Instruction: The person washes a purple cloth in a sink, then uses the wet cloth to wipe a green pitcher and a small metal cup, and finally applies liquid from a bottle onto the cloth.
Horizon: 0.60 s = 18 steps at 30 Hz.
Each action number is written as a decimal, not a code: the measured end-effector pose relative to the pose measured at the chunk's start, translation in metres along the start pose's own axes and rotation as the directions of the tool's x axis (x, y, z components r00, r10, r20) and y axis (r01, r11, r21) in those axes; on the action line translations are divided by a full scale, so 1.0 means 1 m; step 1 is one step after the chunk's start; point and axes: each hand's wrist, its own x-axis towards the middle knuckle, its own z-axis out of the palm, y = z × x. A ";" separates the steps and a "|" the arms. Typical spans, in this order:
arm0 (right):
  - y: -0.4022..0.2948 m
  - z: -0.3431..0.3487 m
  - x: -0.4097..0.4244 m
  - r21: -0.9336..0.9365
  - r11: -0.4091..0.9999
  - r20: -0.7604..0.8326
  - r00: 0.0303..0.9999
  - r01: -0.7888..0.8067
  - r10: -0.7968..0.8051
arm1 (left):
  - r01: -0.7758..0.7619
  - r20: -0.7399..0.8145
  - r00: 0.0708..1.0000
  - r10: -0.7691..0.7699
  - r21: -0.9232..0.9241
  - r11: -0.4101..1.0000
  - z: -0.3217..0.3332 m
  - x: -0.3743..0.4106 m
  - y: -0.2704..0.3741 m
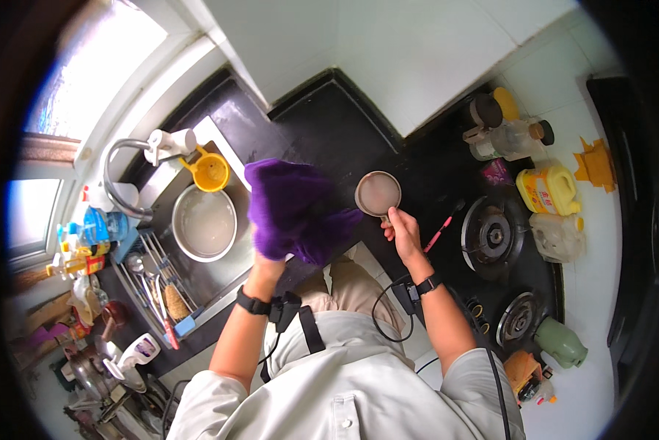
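Observation:
A purple cloth [288, 206] hangs bunched from my left hand [269, 265], which is mostly covered by it, between the sink and the black countertop [329, 132]. My right hand [405, 235] grips the short handle of a small round vessel with a pale rim [377, 193], seen from above; whether it is a cup or a small pan is hard to tell. The thumb lies near its rim. The cloth's loose end reaches close to the vessel, over the counter. To the left, a metal basin [204, 223] of cloudy liquid stands in the steel sink [236, 278].
A yellow dipper [211, 171] rests beside the basin, near the curved faucet [109, 170]. A rack [161, 280] holds utensils. On the right are a gas burner [494, 236], a second burner [517, 320], a pink-handled brush [438, 235] and a yellow jug [546, 191]. Cables hang by my wrists.

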 end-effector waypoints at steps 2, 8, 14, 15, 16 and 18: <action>-0.003 0.011 0.000 -0.055 0.998 0.088 0.996 0.033 -0.028 | 0.012 0.058 0.998 -0.003 -0.151 0.988 0.021 0.012 0.009; -0.009 0.033 0.006 -0.316 0.910 0.191 0.957 0.269 -0.216 | -0.515 0.432 0.835 0.341 0.398 0.759 0.071 0.046 -0.001; 0.004 0.035 0.005 -0.228 0.938 0.174 0.958 0.263 -0.226 | -0.575 0.499 0.816 0.291 0.647 0.502 0.092 0.062 -0.019; 0.003 0.036 0.005 -0.210 0.938 0.168 0.955 0.275 -0.243 | -0.552 0.492 0.831 0.261 0.669 0.498 0.094 0.064 -0.018; 0.001 0.036 0.005 -0.193 0.938 0.162 0.952 0.288 -0.259 | -0.530 0.483 0.845 0.230 0.690 0.493 0.095 0.065 -0.016; -0.004 0.035 0.006 -0.182 0.937 0.157 0.949 0.298 -0.272 | -0.506 0.463 0.860 0.214 0.721 0.474 0.100 0.069 -0.014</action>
